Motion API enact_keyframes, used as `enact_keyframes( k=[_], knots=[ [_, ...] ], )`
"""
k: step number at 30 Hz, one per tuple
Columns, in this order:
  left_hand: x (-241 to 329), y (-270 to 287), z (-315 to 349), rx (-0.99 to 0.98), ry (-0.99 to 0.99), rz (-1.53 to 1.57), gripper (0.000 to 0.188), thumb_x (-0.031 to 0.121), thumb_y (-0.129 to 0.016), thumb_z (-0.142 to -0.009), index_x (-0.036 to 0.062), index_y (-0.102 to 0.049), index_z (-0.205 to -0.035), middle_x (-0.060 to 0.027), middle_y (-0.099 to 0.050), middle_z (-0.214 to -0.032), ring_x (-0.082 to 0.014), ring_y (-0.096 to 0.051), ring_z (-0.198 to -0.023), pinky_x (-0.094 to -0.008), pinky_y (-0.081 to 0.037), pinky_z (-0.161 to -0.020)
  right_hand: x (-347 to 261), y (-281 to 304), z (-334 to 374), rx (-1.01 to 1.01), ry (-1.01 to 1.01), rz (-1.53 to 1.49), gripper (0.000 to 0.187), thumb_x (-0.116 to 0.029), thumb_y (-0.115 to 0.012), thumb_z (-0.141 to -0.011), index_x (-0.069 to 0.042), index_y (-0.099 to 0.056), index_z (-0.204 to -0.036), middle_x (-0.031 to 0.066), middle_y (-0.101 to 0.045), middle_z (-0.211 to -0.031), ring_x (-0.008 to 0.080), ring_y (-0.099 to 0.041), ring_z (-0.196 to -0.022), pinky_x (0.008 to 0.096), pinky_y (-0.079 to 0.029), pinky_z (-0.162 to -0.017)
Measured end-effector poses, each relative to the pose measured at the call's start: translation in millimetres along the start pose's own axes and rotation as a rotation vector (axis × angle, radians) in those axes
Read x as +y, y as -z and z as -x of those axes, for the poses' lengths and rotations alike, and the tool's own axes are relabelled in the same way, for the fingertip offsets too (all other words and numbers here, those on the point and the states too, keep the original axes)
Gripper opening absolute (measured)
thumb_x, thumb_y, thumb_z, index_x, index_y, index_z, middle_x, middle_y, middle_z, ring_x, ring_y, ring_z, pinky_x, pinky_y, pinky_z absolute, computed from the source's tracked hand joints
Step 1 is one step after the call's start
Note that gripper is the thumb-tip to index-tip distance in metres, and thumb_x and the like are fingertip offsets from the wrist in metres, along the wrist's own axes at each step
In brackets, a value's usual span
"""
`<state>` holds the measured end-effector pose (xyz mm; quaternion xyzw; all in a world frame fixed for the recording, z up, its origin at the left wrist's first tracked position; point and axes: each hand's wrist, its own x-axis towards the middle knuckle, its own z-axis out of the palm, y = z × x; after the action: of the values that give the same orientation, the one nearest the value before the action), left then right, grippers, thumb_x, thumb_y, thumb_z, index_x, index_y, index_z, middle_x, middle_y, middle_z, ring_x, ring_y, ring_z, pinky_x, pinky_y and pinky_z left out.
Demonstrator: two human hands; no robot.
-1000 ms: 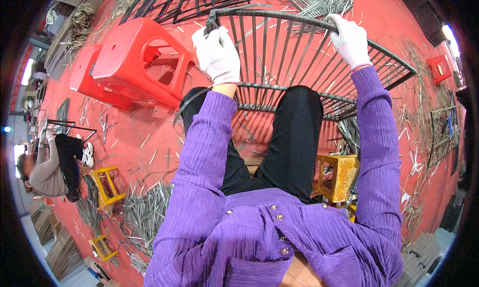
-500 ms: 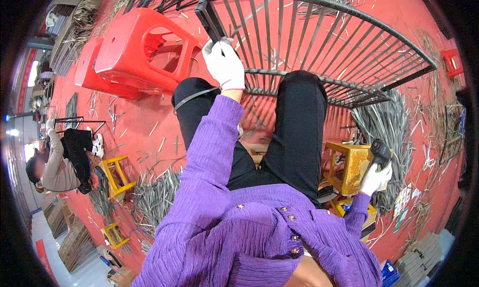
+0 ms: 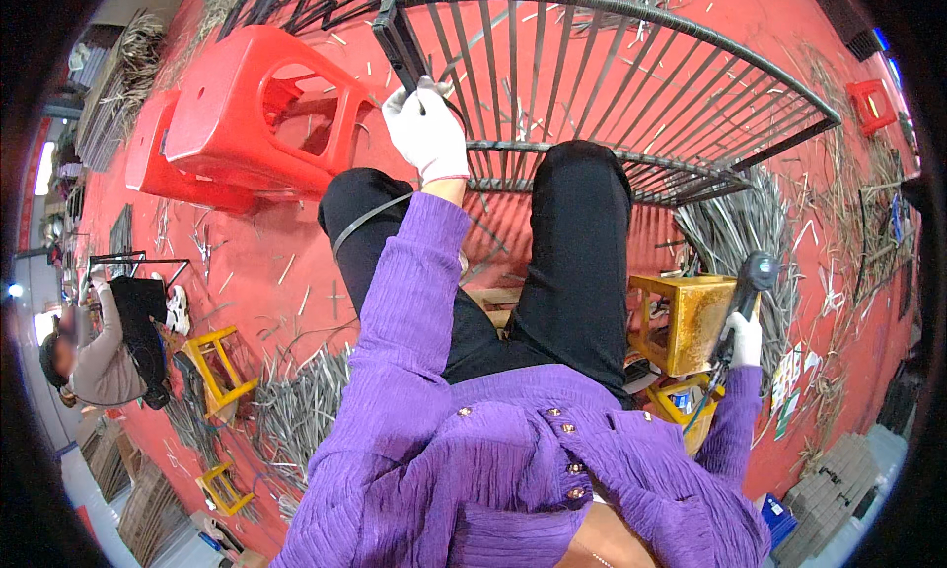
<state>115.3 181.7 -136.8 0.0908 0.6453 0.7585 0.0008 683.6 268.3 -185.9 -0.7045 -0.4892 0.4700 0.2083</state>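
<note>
A dark frame (image 3: 617,3) strung with many flat grey strips leans before my knees, a curved rail along its top. At its left end post (image 3: 400,45), my left hand (image 3: 426,132), in a white glove, is closed with thumb and fingers pinched on a flat grey strip. A length of that strip (image 3: 367,219) seems to cross my left thigh. Out to the right, my gloved right hand (image 3: 747,339) grips a black air stapler (image 3: 758,272), its round head pointing away from me and a thin hose trailing below. The stapler's nose is hard to make out.
Two red plastic stools (image 3: 222,109) stand close by my left arm. A yellow wooden stool (image 3: 695,316) is beside the stapler, near a heap of grey strips (image 3: 745,218). More strips (image 3: 296,405) litter the red floor. Another person (image 3: 109,346) sits far left.
My right hand has lifted the black stapler from the yellow stool's edge, turning it upright. The left hand stays at the frame's post, and the view has shifted slightly.
</note>
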Motion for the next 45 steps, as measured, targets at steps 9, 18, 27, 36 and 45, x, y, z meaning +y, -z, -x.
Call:
enact_keyframes(
  k=[9, 18, 27, 36, 45],
  knots=[
    [5.2, 3.7, 2.9, -0.011, -0.062, -0.077, 0.013, 0.008, -0.057, -0.098, -0.0028, -0.049, -0.101, -0.0102, -0.066, -0.079, -0.0152, -0.068, -0.07, -0.0246, -0.054, -0.065, -204.5, -186.6, 100.1, -1.144, -0.041, -0.779, 0.032, -0.028, -0.059, -0.093, -0.012, -0.043, -0.071, -0.0037, -0.037, -0.06, 0.0097, -0.037, -0.048, 0.0278, -0.032, -0.049],
    [-19.2, 24.7, -12.0, -0.079, -0.088, -0.244, 0.026, 0.023, -0.06, -0.098, -0.0027, -0.06, -0.095, -0.0081, -0.058, -0.093, -0.0145, -0.058, -0.07, -0.0282, -0.047, -0.062, -261.6, -319.3, 100.9, -1.231, -0.406, -0.894, 0.016, -0.018, -0.057, -0.093, -0.007, -0.052, -0.083, 0.0007, -0.049, -0.067, 0.0133, -0.049, -0.052, 0.0327, -0.045, -0.054],
    [-5.6, 24.4, -10.1, -0.227, 0.002, -0.261, 0.033, 0.029, -0.059, -0.099, -0.0013, -0.067, -0.088, -0.0082, -0.049, -0.107, -0.0136, -0.055, -0.09, -0.0283, -0.051, -0.074, -266.6, -324.5, 115.5, -1.188, -0.557, -0.951, 0.017, -0.019, -0.058, -0.092, -0.007, -0.052, -0.081, 0.0008, -0.05, -0.066, 0.0128, -0.047, -0.05, 0.0325, -0.045, -0.054],
    [-11.8, 15.9, -6.6, -0.122, -0.131, -0.27, 0.031, 0.028, -0.063, -0.097, -0.002, -0.066, -0.09, -0.009, -0.052, -0.103, -0.0153, -0.057, -0.089, -0.0287, -0.05, -0.076, -259.6, -329.1, 139.1, -1.116, -0.434, -1.01, 0.016, -0.018, -0.058, -0.09, -0.007, -0.053, -0.08, 0.0014, -0.05, -0.065, 0.0144, -0.049, -0.051, 0.034, -0.046, -0.056],
    [-17.2, 18.6, -6.8, -0.073, -0.131, -0.248, 0.031, 0.028, -0.066, -0.095, -0.0036, -0.066, -0.093, -0.0095, -0.054, -0.102, -0.0173, -0.058, -0.088, -0.0295, -0.047, -0.079, -260.4, -331.5, 138.6, -1.142, -0.476, -1.045, 0.019, -0.019, -0.057, -0.089, -0.011, -0.047, -0.075, -0.0012, -0.046, -0.062, 0.0117, -0.045, -0.049, 0.0312, -0.042, -0.054]
  ],
)
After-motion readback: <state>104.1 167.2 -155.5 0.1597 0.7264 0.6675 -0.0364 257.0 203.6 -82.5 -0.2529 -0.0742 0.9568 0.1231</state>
